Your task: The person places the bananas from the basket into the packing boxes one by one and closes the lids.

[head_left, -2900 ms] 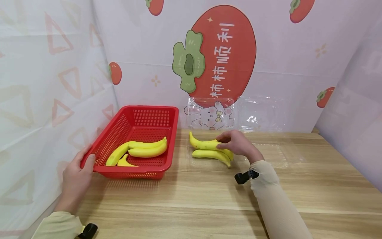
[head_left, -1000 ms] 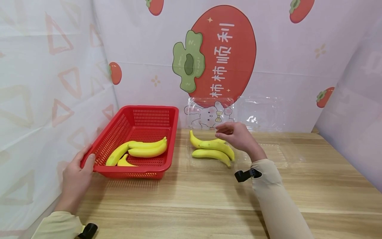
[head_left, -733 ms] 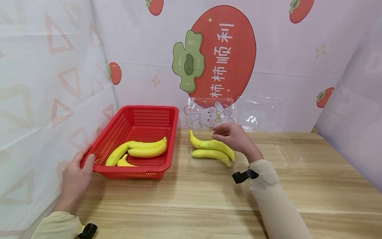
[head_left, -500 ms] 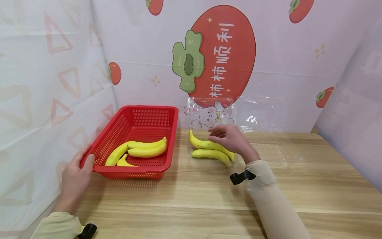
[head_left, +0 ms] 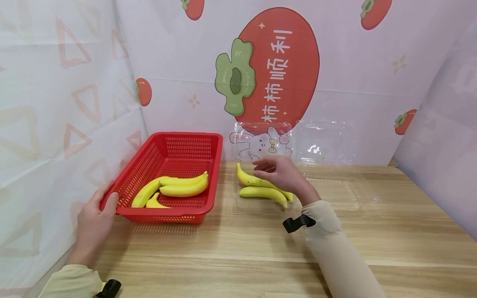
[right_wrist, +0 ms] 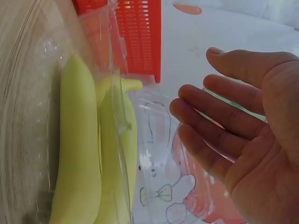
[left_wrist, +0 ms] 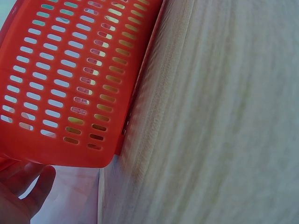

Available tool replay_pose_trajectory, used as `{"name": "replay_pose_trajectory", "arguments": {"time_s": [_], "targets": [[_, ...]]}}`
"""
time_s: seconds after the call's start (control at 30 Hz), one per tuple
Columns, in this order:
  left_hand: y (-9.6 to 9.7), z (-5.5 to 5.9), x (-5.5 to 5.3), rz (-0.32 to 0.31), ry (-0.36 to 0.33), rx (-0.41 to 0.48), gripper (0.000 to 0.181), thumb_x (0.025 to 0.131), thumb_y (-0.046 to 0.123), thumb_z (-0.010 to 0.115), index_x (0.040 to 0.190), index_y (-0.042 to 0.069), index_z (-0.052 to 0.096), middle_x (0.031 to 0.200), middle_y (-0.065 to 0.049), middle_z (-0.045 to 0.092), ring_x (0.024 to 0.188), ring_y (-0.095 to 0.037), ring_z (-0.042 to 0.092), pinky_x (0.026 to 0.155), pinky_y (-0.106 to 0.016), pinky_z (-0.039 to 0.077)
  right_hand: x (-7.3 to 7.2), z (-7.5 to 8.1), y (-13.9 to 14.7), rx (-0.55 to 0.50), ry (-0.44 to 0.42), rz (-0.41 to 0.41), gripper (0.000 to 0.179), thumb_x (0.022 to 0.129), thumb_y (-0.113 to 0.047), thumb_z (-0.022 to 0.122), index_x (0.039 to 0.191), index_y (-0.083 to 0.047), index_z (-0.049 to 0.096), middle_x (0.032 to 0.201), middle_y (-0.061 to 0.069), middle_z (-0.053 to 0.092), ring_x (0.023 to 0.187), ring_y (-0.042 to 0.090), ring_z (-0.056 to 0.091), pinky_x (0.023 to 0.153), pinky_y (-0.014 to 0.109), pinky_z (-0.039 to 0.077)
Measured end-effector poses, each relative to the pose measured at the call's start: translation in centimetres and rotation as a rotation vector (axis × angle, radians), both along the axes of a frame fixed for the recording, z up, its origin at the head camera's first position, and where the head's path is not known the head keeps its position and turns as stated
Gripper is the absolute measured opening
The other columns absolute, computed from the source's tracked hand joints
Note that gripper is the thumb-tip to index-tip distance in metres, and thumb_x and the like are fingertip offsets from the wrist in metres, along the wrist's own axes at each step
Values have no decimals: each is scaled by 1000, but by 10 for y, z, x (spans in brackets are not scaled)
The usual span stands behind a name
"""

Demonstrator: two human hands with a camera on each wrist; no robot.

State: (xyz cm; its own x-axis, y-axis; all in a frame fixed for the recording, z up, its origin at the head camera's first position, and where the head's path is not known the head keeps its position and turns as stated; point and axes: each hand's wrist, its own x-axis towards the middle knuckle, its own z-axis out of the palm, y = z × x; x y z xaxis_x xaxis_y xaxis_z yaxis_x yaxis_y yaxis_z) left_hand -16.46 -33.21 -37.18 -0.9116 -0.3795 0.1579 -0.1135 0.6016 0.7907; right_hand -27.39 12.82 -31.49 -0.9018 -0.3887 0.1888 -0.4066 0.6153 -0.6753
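At the left of the head view, my left hand (head_left: 96,219) grips the front left corner of the red plastic basket (head_left: 218,165), its thumb over the rim. Several yellow bananas (head_left: 184,189) lie toward the front of that basket. My right hand (head_left: 281,174) hovers over a clear plastic clamshell box (head_left: 244,155) and holds nothing; in the right wrist view its fingers are spread and slightly bent. Inside the box a near banana (head_left: 263,193) lies alongside other bananas (head_left: 246,179), partly hidden under the right hand.
A second clear clamshell box (head_left: 314,148), lid raised, stands to the right of the first. Patterned cloth (head_left: 179,49) hangs behind and at both sides of the wooden table (head_left: 223,256).
My right hand has let go of a banana in the left clamshell box, lifted above it, then shifted left over the bananas. My left hand and the basket have stayed in place.
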Motion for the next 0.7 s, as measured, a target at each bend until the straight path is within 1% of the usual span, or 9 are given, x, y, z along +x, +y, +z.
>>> {"name": "replay_pose_trajectory", "arguments": {"time_s": [0.23, 0.43, 0.7], "targets": [[0, 0, 0, 0, 5, -1, 62, 112, 42, 39, 170, 23, 29, 167, -25, 40, 141, -46, 49, 112, -67, 41, 6, 5, -13, 3, -2, 23, 38, 98, -30, 77, 132, -15, 75, 117, 4, 79, 108, 23, 73, 100, 42, 61], [1, 1, 1, 2, 0, 2, 62, 112, 42, 39, 170, 23, 28, 167, -26, 40, 142, -46, 48, 112, -69, 42, 5, 7, -22, -8, 6, 45, 38, 97, -30, 77, 131, -15, 75, 116, 3, 79, 108, 21, 73, 100, 41, 61], [0, 2, 0, 8, -17, 1, 63, 111, 45, 40, 170, 25, 28, 166, -26, 41, 141, -46, 49, 113, -65, 44, 6, 9, -35, -25, 19, 70, 37, 97, -29, 77, 131, -15, 75, 116, 2, 79, 107, 20, 72, 99, 40, 62]]}}
